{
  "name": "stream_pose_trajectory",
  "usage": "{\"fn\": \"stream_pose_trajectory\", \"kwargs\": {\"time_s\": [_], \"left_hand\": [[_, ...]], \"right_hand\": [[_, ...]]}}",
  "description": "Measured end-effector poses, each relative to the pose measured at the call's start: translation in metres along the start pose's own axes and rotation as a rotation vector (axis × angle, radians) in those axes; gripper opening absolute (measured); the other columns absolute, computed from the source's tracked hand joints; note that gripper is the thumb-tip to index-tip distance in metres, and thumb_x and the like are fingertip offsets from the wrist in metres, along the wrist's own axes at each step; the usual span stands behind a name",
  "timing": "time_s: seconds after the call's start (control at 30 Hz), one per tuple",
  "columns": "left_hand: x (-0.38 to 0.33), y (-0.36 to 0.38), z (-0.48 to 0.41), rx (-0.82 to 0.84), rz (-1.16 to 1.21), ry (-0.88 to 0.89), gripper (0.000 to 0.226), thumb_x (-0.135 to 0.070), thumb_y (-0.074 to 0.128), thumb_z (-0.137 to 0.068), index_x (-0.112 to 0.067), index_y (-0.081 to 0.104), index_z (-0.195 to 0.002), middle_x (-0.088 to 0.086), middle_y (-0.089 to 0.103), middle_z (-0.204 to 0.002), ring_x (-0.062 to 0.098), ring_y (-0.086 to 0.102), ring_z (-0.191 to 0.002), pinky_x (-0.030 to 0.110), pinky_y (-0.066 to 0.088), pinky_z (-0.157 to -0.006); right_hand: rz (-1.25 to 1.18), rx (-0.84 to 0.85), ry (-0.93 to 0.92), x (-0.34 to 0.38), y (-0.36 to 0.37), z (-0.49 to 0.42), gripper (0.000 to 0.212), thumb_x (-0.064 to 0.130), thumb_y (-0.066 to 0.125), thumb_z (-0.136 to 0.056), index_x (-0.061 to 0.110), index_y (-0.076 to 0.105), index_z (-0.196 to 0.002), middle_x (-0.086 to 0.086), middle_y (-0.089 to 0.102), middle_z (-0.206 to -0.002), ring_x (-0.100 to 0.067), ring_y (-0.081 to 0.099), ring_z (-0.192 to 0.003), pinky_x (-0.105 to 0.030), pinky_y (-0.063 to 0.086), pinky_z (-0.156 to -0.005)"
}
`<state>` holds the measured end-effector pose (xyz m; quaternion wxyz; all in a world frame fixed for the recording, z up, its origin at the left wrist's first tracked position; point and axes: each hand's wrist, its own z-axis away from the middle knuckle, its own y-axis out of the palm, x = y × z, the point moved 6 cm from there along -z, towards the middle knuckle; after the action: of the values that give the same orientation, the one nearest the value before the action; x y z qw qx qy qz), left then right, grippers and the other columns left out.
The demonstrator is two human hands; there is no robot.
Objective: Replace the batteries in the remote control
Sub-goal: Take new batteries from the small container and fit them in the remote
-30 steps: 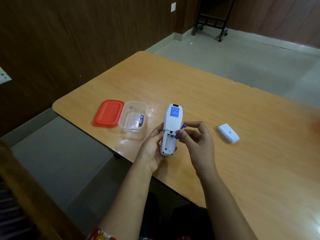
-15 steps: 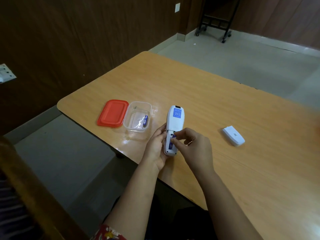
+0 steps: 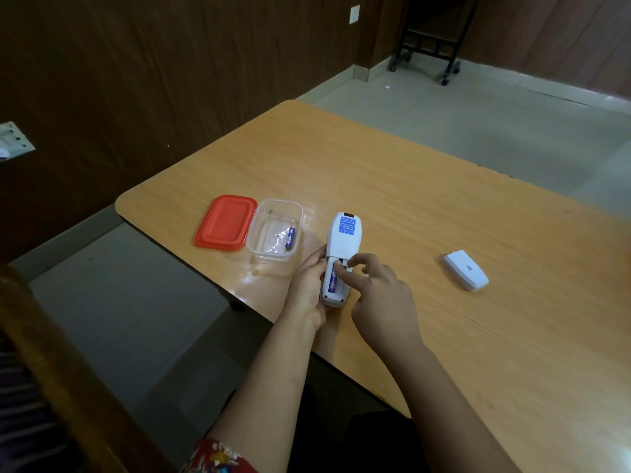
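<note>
Remote control (image 3: 342,240), gripped by the left hand (image 3: 307,285), holds one battery (image 3: 332,281), pressed by the right hand (image 3: 379,298) with a straight fingertip; second battery (image 3: 290,237) and cover (image 3: 466,275) look unfitted.

A light wooden counter (image 3: 392,186) with rounded corners is set on a floor (image 3: 495,110) of pale grey tiles. The wall to the left is covered with dark wood panelling (image 3: 170,80), and a pale skirting (image 3: 341,83) is run along its foot. A white switch plate (image 3: 13,139) is fixed at the far left, and a small socket plate (image 3: 355,14) near the corner. A black stand on castors (image 3: 426,52) is parked by the far wall. A brown wooden rail (image 3: 68,387) is cut off at the lower left.
</note>
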<state>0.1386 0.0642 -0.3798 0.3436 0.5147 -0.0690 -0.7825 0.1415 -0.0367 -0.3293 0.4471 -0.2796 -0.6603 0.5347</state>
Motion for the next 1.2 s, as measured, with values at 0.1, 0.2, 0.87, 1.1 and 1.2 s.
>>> {"fn": "stream_pose_trajectory", "kwargs": {"time_s": [0.1, 0.2, 0.87, 1.1, 1.2], "left_hand": [[-0.002, -0.003, 0.0, -0.015, -0.015, 0.008, 0.034, -0.012, 0.037, -0.099, -0.02, 0.058, -0.124, 0.004, 0.069, -0.102, 0.019, 0.066, -0.091, 0.032, 0.054, -0.073], [-0.008, -0.003, 0.002, -0.028, 0.017, 0.052, 0.033, -0.016, 0.04, -0.099, -0.017, 0.057, -0.127, 0.005, 0.07, -0.101, 0.018, 0.066, -0.086, 0.032, 0.054, -0.069], [-0.067, -0.076, 0.023, -0.634, 0.308, 0.44, 0.033, -0.011, 0.047, -0.096, -0.016, 0.059, -0.127, 0.004, 0.065, -0.109, 0.008, 0.063, -0.079, 0.019, 0.053, -0.067], [-0.067, -0.074, 0.025, -0.639, 0.32, 0.43, 0.034, -0.013, 0.047, -0.096, -0.016, 0.059, -0.129, 0.01, 0.065, -0.123, 0.024, 0.066, -0.101, 0.037, 0.053, -0.088], [-0.068, -0.069, 0.028, -0.622, 0.295, 0.433, 0.035, -0.015, 0.047, -0.097, -0.017, 0.057, -0.13, 0.008, 0.065, -0.123, 0.017, 0.065, -0.094, 0.025, 0.054, -0.075]], "right_hand": [[0.044, 0.009, -0.012, 0.001, 0.001, 0.0, 0.06, 0.011, 0.044, -0.088, 0.043, 0.041, -0.139, 0.009, 0.036, -0.145, -0.016, 0.041, -0.128, -0.036, 0.042, -0.093], [-0.261, -0.064, -0.016, -0.004, 0.0, 0.0, 0.062, 0.003, 0.046, -0.084, 0.041, 0.05, -0.133, 0.012, 0.045, -0.136, -0.006, 0.045, -0.121, -0.029, 0.044, -0.091], [0.264, 0.304, -0.124, 0.086, 0.042, -0.154, 0.036, 0.022, 0.063, -0.081, 0.024, 0.064, -0.117, 0.002, 0.065, -0.114, -0.02, 0.061, -0.101, -0.027, 0.043, -0.069], [-0.082, -0.001, -0.08, 0.078, 0.014, -0.14, 0.036, 0.02, 0.059, -0.079, 0.028, 0.066, -0.113, 0.006, 0.065, -0.114, -0.02, 0.061, -0.103, -0.025, 0.038, -0.069], [-0.742, -0.171, 0.094, 0.049, -0.013, -0.115, 0.03, 0.017, 0.064, -0.079, 0.022, 0.07, -0.108, 0.003, 0.069, -0.104, -0.015, 0.063, -0.086, -0.027, 0.047, -0.073]]}}
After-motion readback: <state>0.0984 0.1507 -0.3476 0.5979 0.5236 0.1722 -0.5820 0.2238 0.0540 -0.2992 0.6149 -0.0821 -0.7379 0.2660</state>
